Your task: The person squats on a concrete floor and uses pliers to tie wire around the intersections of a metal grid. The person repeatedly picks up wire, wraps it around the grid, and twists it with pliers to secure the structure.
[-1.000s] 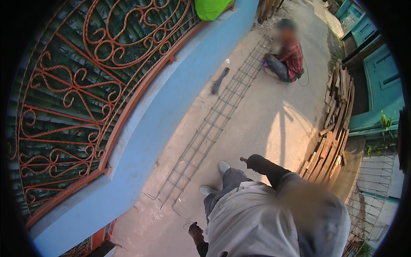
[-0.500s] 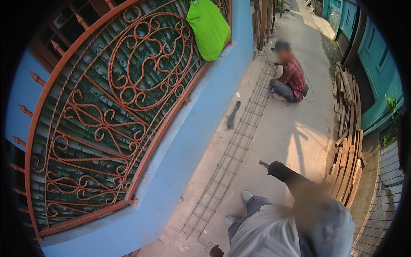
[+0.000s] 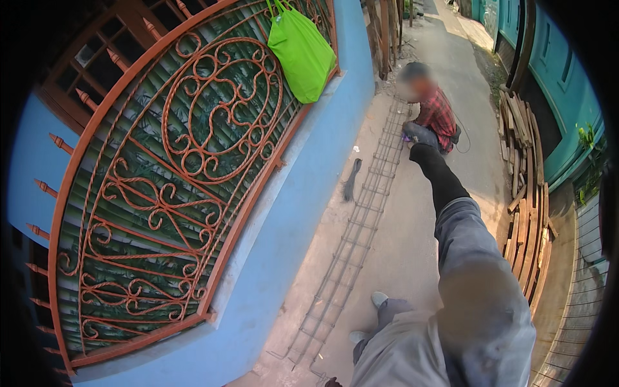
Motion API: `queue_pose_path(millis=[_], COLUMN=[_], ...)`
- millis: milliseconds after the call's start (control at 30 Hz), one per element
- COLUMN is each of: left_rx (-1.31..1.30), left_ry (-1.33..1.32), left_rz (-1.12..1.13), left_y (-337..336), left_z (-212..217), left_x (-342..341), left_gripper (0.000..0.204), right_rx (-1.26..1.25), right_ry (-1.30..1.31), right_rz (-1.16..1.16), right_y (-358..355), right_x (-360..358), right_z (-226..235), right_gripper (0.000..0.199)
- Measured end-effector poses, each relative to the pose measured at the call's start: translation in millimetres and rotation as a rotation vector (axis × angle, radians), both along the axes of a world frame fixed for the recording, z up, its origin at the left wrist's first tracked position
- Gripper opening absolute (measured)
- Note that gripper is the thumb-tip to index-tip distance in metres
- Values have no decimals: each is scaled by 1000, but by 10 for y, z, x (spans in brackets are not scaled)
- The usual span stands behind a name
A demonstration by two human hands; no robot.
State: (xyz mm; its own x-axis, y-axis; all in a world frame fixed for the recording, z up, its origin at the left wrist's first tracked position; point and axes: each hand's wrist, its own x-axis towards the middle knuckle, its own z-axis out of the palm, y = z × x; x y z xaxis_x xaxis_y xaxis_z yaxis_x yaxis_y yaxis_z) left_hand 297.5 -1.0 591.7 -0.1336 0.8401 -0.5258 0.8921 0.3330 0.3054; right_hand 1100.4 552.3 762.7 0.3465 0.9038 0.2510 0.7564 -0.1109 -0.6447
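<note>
A long steel rebar cage [image 3: 348, 248] lies on the pavement beside the blue wall, running away from me. My right arm [image 3: 445, 184], in a grey and black sleeve, stretches forward over the lane. At its dark end my right hand [image 3: 420, 150] does not show its fingers, and appears in front of the crouching person. Only a dark bit of my left hand [image 3: 333, 382] shows at the lower edge, close to the cage's near end; its fingers are cut off. A bundle of dark tie wire [image 3: 352, 180] lies left of the cage.
A person [image 3: 435, 119] in a red checked shirt crouches at the cage's far end. Stacked timber [image 3: 525, 193] lines the right side. On the left, an ornate metal fence [image 3: 213, 284] tops the blue wall [image 3: 271, 258], with a green bag [image 3: 302, 55] hanging on it.
My right arm has reached forward and up, from beside the middle of the cage to in front of the crouching person. My left hand has dropped mostly out of the picture.
</note>
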Motion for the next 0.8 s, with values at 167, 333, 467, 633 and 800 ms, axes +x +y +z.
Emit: queue_pose_path(millis=[167, 333, 467, 633, 800], left_rx=[67, 9, -87, -103, -46], left_ry=[64, -4, -345, -484, -615], left_rz=[-143, 2, 599, 717, 1028], left_y=[-181, -152, 87, 329, 292], left_z=[2, -6, 151, 242, 462], left_x=[34, 81, 156, 295, 399], left_gripper=[38, 37, 30, 23, 16], right_rx=[-2, 37, -107, 28, -88], right_ry=[96, 151, 178, 74, -509], right_rz=[9, 15, -24, 70, 231], right_y=[-63, -97, -95, -278, -609], right_x=[129, 137, 13, 151, -530], right_z=[-448, -773, -807, -627, -437], right_gripper=[35, 37, 32, 16, 6])
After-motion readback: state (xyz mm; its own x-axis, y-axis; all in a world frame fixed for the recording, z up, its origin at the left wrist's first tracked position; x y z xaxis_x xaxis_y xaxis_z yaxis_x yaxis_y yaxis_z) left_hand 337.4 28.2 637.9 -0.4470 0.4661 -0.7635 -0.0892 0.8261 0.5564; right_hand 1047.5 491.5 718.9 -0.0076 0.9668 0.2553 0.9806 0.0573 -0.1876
